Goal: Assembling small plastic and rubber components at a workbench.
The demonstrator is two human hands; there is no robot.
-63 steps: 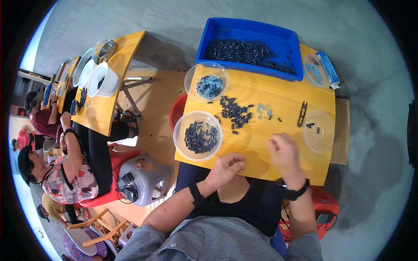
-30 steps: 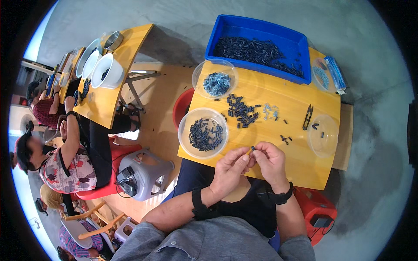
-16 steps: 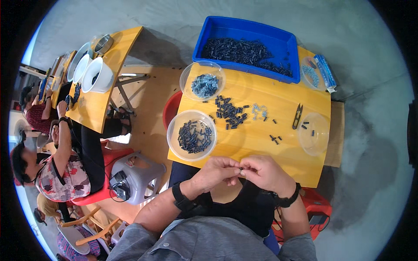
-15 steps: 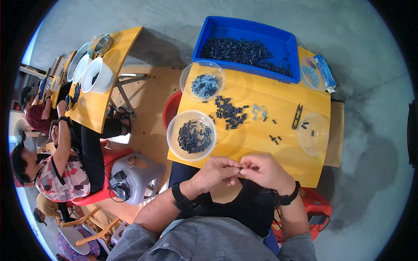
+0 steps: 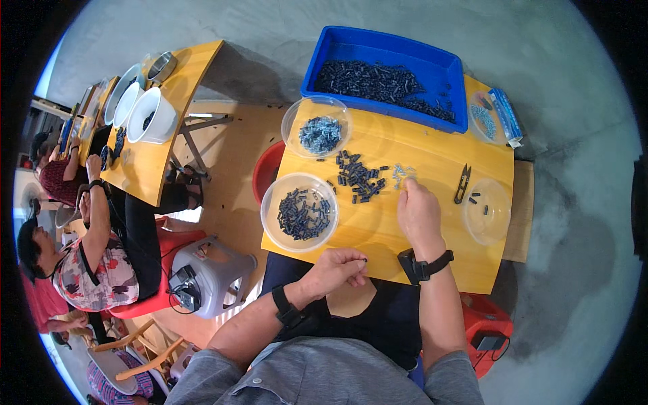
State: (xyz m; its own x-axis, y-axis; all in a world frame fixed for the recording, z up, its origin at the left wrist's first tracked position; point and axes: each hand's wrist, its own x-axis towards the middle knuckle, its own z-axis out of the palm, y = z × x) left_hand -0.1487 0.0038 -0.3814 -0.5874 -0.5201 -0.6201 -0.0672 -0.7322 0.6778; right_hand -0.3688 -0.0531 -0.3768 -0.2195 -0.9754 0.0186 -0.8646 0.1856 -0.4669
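Note:
Close to the table's front edge, my left hand point(image 5: 337, 273) pinches a small black piece point(image 5: 365, 260) between thumb and fingertips. My right hand point(image 5: 417, 210) is stretched forward over the table, its fingers drawn together beside the small pale-blue pieces point(image 5: 399, 171); whatever the fingertips grip is hidden. Left of those lies a heap of short black cylindrical pieces point(image 5: 358, 177). A clear round tub point(image 5: 264, 214) of similar black pieces stands nearer, and a clear bowl point(image 5: 289, 128) of light-blue pieces sits behind it.
A blue tray point(image 5: 432, 64) of black pieces lies at the back. Black thread snips point(image 5: 462, 183), a clear lid-like dish point(image 5: 489, 226) and a blue box point(image 5: 506, 118) are at the right. People work at another table point(image 5: 158, 169) on the left.
My right hand has left my left hand and moved forward to the pale-blue pieces. My left hand keeps the black piece, shifting slightly left.

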